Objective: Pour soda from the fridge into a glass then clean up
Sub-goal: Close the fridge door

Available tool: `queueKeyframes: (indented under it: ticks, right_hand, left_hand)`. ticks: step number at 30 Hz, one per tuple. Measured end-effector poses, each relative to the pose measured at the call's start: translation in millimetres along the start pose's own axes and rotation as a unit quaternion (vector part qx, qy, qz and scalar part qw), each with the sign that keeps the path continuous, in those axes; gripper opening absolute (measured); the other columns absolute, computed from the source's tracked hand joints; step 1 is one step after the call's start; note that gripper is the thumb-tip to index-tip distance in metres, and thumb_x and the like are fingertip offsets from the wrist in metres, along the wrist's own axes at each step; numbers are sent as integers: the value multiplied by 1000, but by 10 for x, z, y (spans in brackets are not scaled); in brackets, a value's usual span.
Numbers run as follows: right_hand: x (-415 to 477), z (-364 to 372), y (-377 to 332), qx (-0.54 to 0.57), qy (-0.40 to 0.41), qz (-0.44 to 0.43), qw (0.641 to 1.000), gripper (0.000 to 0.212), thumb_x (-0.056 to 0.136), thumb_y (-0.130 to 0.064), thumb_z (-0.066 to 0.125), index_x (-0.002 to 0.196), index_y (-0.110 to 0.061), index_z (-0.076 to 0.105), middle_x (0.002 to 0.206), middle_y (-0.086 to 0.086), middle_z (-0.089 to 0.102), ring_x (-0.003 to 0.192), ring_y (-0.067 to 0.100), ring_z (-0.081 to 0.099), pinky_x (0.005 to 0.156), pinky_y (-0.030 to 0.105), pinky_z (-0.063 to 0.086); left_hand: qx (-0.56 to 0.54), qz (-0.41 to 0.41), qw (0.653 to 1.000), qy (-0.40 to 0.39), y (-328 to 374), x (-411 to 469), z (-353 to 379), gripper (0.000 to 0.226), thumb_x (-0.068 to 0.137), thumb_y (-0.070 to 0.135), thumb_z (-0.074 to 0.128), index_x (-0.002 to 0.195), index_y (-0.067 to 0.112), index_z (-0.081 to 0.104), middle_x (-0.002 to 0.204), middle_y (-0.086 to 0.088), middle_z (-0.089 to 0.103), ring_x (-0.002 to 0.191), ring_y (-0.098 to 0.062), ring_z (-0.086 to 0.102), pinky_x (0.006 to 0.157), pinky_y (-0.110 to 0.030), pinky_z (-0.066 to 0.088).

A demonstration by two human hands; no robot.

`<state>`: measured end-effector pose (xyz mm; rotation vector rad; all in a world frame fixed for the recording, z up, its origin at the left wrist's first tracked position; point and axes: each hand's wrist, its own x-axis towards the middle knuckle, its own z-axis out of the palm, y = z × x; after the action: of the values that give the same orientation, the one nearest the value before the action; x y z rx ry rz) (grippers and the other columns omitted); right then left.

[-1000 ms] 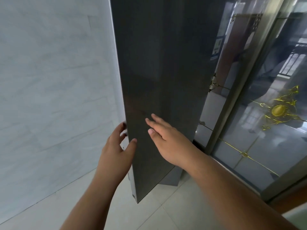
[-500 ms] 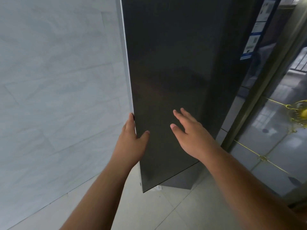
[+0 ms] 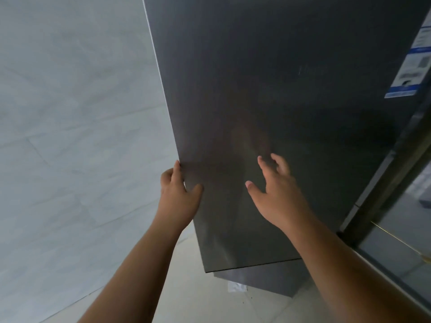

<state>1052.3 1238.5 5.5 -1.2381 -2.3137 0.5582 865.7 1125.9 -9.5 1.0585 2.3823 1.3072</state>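
A tall dark grey fridge door [image 3: 268,94] fills the middle and right of the head view. My left hand [image 3: 178,197] grips the door's left edge, fingers curled behind it and thumb on the front face. My right hand [image 3: 277,192] is open with fingers spread, fingertips at the door's front, palm slightly off it. The inside of the fridge, the soda and the glass are hidden.
A pale grey tiled wall [image 3: 77,136] stands close on the left. A blue and white label [image 3: 412,64] is stuck near the door's right side. A glass door with a dark frame [image 3: 391,206] is at the right. Light floor tiles [image 3: 198,297] lie below.
My left hand has closed around the door's left edge. The door face has turned more square to me and fills more of the view. My right hand stayed flat near it.
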Motion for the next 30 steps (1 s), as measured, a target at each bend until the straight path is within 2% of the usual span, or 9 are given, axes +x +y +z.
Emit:
queueKeyframes:
  ticks: [4, 8, 11, 16, 20, 23, 27, 30]
  right_hand:
    - [179, 54, 81, -20, 34, -9, 999, 63, 96, -53, 50, 154, -39, 31, 160, -16, 14, 136, 19, 45, 104, 49, 40]
    - [266, 100, 130, -56, 18, -19, 998, 71, 94, -56, 50, 157, -40, 20, 163, -18, 4, 140, 19, 39, 104, 48, 40]
    - [389, 97, 140, -50, 15, -30, 998, 73, 94, -55, 51, 157, -39, 18, 163, -18, 4, 141, 19, 38, 105, 47, 41]
    - [620, 81, 154, -60, 35, -16, 997, 71, 96, -51, 52, 158, -32, 23, 161, -19, 15, 138, 20, 38, 104, 42, 43]
    - [782, 112, 118, -59, 36, 3, 998, 68, 97, -50, 51, 157, -34, 25, 160, -20, 19, 136, 21, 40, 103, 43, 45]
    - [880, 136, 99, -61, 32, 22, 997, 68, 97, -50, 50, 158, -38, 21, 163, -22, 15, 141, 20, 37, 107, 43, 43]
    - [981, 195, 62, -57, 20, 49, 997, 71, 97, -51, 50, 158, -40, 16, 166, -21, 4, 146, 20, 33, 110, 45, 39]
    - [1038, 234, 21, -49, 38, 62, 996, 70, 97, -51, 51, 158, -38, 19, 167, -19, 6, 146, 19, 34, 110, 47, 40]
  left_hand:
    - [37, 0, 999, 25, -54, 233, 124, 79, 89, 36, 58, 156, 32, 16, 148, 1, 31, 134, -27, 45, 109, -49, 42]
    - [8, -11, 999, 52, -36, 429, 196, 78, 86, 34, 58, 155, 33, 20, 143, 1, 38, 130, -21, 49, 107, -48, 44]
    - [-1, -3, 998, 57, -23, 578, 248, 79, 86, 31, 60, 154, 33, 20, 146, 2, 40, 129, -18, 50, 106, -45, 45]
    - [-23, 8, 999, 32, -39, 885, 288, 77, 84, 30, 60, 151, 38, 24, 149, 5, 38, 131, -15, 49, 102, -40, 45]
    - [-20, 17, 1000, -1, -45, 1142, 290, 80, 84, 31, 60, 153, 37, 20, 152, 5, 35, 129, -16, 52, 101, -42, 47]
    - [-39, 14, 999, -28, -41, 1292, 304, 81, 86, 29, 60, 155, 37, 19, 154, 5, 31, 120, -14, 59, 96, -43, 52]
    - [-58, 12, 996, -69, -81, 1469, 314, 81, 89, 27, 60, 156, 38, 17, 158, 7, 28, 121, -16, 58, 98, -45, 52]
    - [-56, 19, 995, -79, -113, 1531, 329, 80, 90, 27, 60, 156, 37, 16, 158, 8, 26, 123, -16, 57, 97, -45, 53]
